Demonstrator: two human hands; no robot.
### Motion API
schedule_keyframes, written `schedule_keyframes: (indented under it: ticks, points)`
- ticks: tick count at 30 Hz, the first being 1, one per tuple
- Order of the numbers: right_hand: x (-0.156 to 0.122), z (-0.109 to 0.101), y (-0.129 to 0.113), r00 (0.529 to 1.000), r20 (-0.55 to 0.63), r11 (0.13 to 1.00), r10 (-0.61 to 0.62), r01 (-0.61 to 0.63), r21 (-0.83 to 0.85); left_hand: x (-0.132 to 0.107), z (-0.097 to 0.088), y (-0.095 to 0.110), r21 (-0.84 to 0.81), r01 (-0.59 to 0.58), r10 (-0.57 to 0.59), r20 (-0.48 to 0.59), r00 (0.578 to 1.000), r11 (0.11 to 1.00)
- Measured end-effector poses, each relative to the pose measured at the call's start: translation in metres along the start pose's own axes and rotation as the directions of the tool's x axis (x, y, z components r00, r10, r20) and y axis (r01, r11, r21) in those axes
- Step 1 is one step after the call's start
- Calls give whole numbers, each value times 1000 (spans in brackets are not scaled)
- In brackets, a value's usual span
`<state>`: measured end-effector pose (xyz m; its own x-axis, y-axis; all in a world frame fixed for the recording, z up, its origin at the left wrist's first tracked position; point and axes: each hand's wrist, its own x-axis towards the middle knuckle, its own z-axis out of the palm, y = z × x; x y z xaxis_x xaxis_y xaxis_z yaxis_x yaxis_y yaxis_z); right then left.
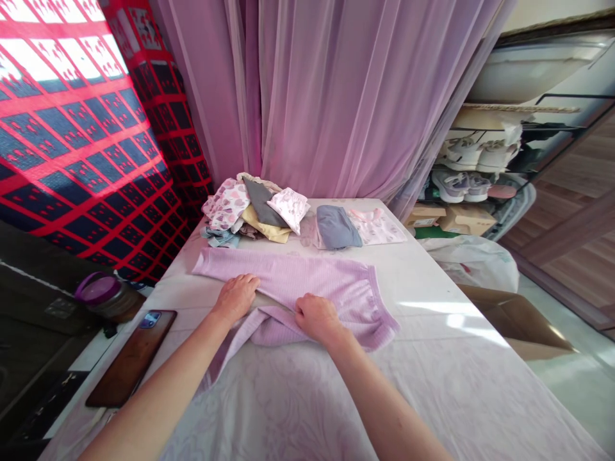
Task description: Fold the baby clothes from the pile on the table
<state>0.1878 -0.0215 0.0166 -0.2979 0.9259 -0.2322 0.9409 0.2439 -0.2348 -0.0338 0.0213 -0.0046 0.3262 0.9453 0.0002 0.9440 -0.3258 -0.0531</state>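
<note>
A pair of small lilac ribbed trousers (307, 272) lies across the table, its gathered waistband at the right and its legs toward the left. The upper leg is spread straight, while the lower leg is bunched and folds toward me. My left hand (237, 298) rests palm down at the inner edge of the upper leg, fingers stretched over the fabric. Close to where the legs meet, my right hand (317, 315) has its fingers curled closed on the trousers' cloth; the fingertips are partly hidden.
Behind the trousers sit a heap of crumpled clothes (225, 205), a folded grey-blue garment (337, 227) and a folded pale printed top (379, 227). A phone (132, 358) lies at the left edge, near a purple-lidded jar (103, 291). On the floor at right stands an open cardboard box (519, 320).
</note>
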Motion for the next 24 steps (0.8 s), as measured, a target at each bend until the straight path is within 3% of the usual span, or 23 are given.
schedule_keyframes:
  ticks: [7,11,19,24]
  points:
    - [-2,3,7,999,-32,999,-23,24,26,-4,1,-74,66,245,-243,-32,970,967]
    - [-2,3,13,998,-18,995,-59,60,77,-10,-7,-99,93,284,-283,-28,959,954]
    - [1,2,21,998,-17,986,-56,58,157,-12,-15,-113,135,292,-304,72,950,947]
    - [3,11,20,997,-69,983,-30,42,176,15,-26,-96,-27,251,-252,-34,967,968]
